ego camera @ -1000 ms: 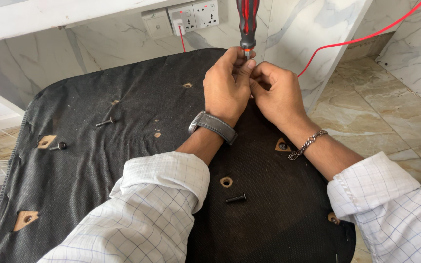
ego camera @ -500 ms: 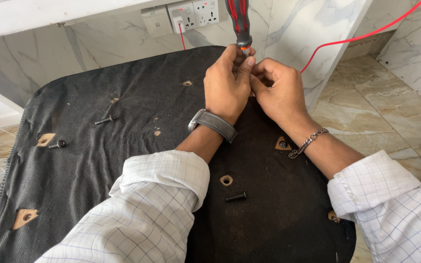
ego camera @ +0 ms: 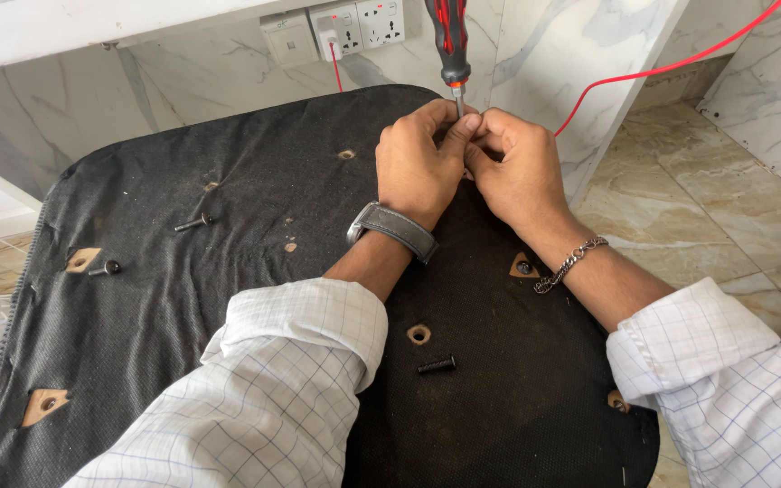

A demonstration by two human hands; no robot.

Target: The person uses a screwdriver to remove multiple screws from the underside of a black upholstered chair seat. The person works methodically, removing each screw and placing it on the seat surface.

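While both hands meet at upper centre, the left hand (ego camera: 419, 163) pinches the screwdriver (ego camera: 446, 41) shaft just below its red-and-black handle, apparently steadying the tip; the right hand (ego camera: 515, 167) is curled beside it, contents hidden. 3 loose bolts (ego camera: 437, 365) lie on the black seat base (ego camera: 228, 298). No containers.

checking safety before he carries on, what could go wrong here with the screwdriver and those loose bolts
1. Both hands, the left hand and right hand, pinch the screwdriver shaft near its tip, with the handle pointing up; a slip could jab a finger.
2. Loose black bolts lie on the black chair base; they may roll off or get missed against the dark fabric.
3. The red cable runs close to the right hand and could snag.
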